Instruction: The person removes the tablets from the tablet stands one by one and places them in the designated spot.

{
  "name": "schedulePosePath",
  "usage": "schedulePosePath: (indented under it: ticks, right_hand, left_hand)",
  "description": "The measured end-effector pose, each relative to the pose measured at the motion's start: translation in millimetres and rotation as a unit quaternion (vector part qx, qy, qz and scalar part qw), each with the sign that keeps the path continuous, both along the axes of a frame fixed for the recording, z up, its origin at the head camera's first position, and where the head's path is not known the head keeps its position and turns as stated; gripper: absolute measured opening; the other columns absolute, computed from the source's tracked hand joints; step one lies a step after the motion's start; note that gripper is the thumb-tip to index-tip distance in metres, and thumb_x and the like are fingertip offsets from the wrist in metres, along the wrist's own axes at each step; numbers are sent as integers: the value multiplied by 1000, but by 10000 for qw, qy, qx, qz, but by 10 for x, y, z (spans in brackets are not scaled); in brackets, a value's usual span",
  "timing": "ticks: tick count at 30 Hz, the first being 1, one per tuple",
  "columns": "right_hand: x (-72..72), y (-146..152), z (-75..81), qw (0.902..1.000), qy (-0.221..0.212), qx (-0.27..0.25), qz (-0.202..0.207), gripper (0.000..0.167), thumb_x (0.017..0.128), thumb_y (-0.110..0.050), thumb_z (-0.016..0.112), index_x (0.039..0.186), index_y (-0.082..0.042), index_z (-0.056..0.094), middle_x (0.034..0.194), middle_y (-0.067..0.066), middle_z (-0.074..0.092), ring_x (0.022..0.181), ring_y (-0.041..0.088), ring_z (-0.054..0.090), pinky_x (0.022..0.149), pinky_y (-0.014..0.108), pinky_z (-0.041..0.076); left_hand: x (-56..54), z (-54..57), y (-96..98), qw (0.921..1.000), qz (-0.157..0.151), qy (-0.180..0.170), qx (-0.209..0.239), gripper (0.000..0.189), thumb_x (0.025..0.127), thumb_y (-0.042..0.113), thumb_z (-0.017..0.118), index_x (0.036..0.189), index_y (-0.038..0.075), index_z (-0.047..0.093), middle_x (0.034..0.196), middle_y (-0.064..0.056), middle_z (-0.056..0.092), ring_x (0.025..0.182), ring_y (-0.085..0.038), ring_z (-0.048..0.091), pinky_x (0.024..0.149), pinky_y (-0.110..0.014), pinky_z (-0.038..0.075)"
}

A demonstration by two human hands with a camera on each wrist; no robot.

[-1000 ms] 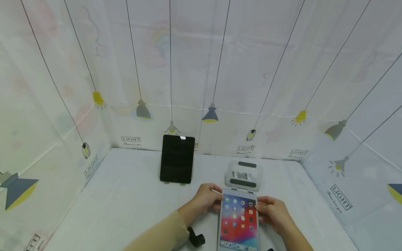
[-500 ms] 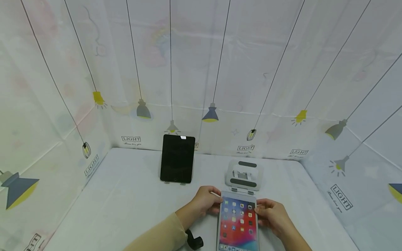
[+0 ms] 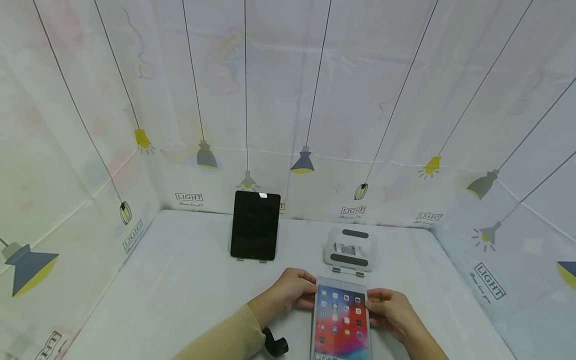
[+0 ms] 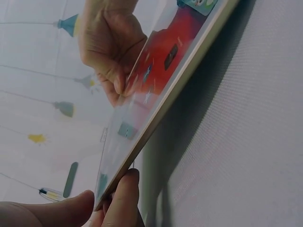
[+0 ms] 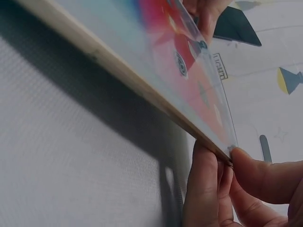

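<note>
A white-framed tablet (image 3: pixel 340 320) with a lit screen of app icons on red and blue is held between both hands near the front of the table. My left hand (image 3: pixel 292 290) pinches its left edge near the far end, thumb on top and fingers below. On the opposite edge my right hand (image 3: pixel 390 310) pinches it the same way. In the left wrist view the tablet's edge (image 4: pixel 156 116) is raised over the cloth and casts a shadow. Just beyond the tablet lies a folded white tablet stand (image 3: pixel 349 249) with grey pads and two small front lips.
A dark tablet (image 3: pixel 255 226) stands propped at the back, left of the white stand. A black strap-like piece (image 3: pixel 275 345) shows by the left forearm. The white table (image 3: pixel 180 280) is enclosed by curtains (image 3: pixel 279 100) printed with lamps.
Both hands have drawn the lit tablet slightly towards the front, widening the gap to the stand's lips. The grip stays the same, and the stand and dark tablet stay in place.
</note>
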State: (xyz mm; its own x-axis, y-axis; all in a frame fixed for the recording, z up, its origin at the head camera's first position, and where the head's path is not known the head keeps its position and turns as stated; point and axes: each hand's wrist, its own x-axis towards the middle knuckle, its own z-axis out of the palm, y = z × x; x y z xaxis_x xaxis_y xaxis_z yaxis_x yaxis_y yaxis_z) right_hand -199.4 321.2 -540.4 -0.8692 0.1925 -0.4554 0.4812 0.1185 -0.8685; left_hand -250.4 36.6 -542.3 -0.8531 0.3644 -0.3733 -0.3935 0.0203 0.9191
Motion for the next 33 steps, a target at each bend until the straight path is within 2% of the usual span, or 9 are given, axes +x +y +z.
schedulePosePath:
  ticks: [6,11,21,33]
  right_hand:
    - [2,39,3,9998,-66,-136,129,41,99,2,70,140,6,64,106,12,80,88,26,76,79,42,69]
    - [-7,56,8,9996,-191,-219,55,42,101,3,65,143,8,61,111,15,81,92,28,78,83,47,69]
    - [18,110,14,9989,-287,-372,73,43,102,3,64,144,9,59,116,19,81,91,29,79,85,48,69]
    - [51,272,56,9945,-369,-672,712,52,104,-5,65,151,11,50,118,18,81,98,30,82,89,48,68]
  left_hand:
    - [-1,-23,-43,10000,-64,-40,55,14,95,-2,74,109,-3,75,92,-16,81,72,-16,75,70,-40,69]
    - [-34,-59,-80,9998,-103,-144,91,17,95,-3,74,112,-5,74,93,-19,80,70,-16,74,74,-44,70]
    - [-56,-73,-144,9992,-190,-345,50,18,97,-5,69,114,-6,74,99,-20,82,78,-23,81,74,-43,69]
    - [-75,-29,-203,9980,-269,-535,187,25,97,-7,67,122,-8,71,104,-26,81,85,-29,82,76,-43,69]
